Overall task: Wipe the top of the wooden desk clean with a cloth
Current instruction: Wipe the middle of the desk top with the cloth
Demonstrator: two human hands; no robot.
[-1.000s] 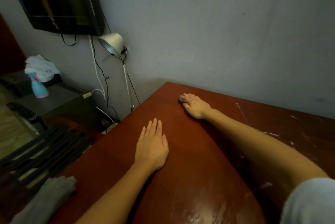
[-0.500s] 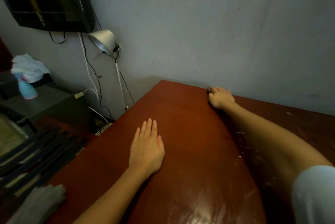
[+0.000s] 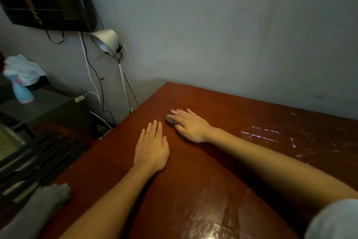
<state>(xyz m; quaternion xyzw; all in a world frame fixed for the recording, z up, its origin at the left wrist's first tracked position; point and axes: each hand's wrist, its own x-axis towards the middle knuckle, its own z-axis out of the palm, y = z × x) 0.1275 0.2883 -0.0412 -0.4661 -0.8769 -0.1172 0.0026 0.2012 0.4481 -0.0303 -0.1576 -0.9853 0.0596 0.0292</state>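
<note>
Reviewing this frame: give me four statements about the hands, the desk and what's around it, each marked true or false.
1. The right hand presses a dark cloth onto the desk. True.
2. The left hand grips the spray bottle. False: it lies flat on the desk, and the bottle stands on a side cabinet.
3. Pale streaks mark the desk to the right of the right forearm. True.
4. The lamp stands on the desk. False: its pole runs down beside the desk's left edge, by the wall.
</note>
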